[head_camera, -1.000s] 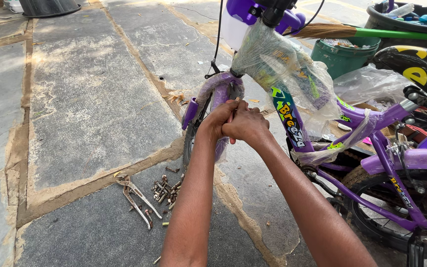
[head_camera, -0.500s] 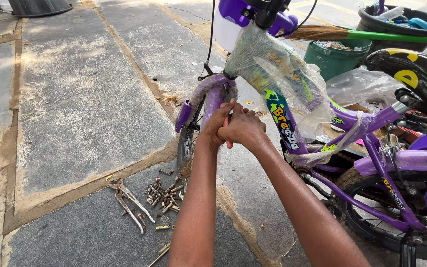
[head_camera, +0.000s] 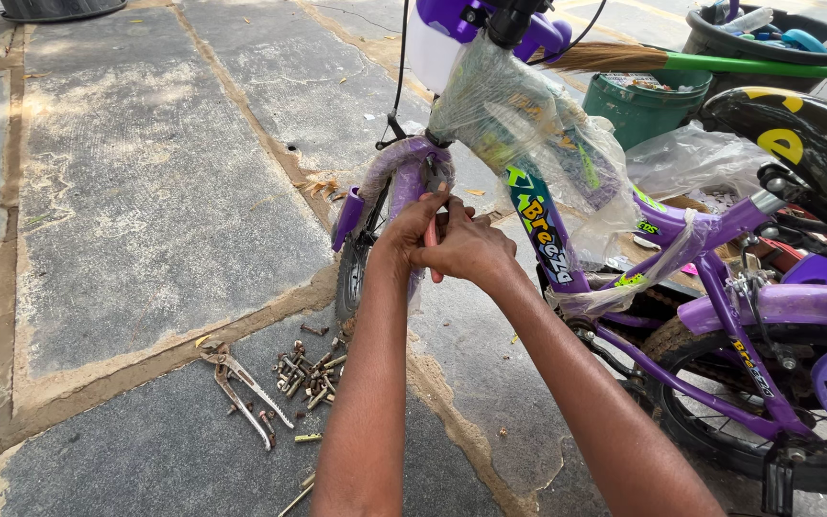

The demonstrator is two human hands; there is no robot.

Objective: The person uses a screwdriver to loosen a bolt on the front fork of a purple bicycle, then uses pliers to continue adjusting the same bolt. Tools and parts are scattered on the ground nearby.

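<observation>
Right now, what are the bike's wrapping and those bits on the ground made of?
The clear crinkly wrapping on the purple bike frame looks like thin plastic film: glossy and see-through. The small loose bolts and the long-handled pliers look like dull grey metal, perhaps slightly rusty.

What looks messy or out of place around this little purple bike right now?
Loose bolts and nuts lie scattered on the stone paving beside a pair of pliers, near the front wheel. Torn plastic wrap hangs loosely off the bike frame. Both hands work a red-handled tool at the fork.
</observation>
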